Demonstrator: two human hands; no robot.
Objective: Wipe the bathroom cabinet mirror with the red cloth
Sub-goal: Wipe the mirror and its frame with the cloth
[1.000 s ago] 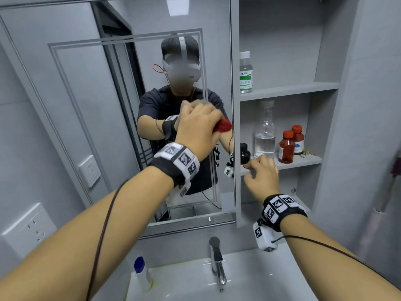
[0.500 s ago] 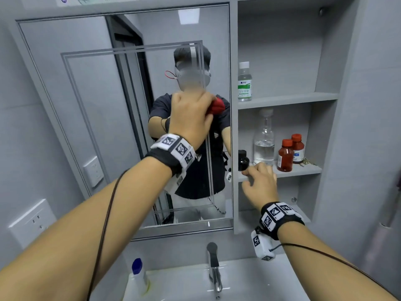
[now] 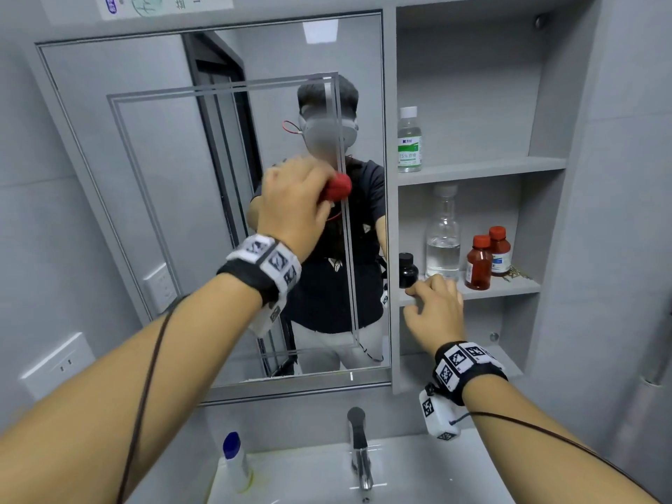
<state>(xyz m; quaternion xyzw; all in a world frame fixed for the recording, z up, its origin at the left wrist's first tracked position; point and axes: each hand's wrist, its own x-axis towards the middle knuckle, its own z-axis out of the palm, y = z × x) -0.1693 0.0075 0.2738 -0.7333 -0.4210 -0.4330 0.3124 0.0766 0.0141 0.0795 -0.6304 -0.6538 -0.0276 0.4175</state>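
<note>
My left hand (image 3: 294,205) grips the balled red cloth (image 3: 338,187) against the mirror (image 3: 145,176), near its right edge; most glass extends left of and below this hand. My right hand (image 3: 434,311) curls over the shelf edge (image 3: 509,289), off the glass.

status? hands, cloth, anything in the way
Left hand grips red cloth, pressed on mirror. Right hand holds shelf edge, beside black bottle. Nothing blocks the glass.
</note>
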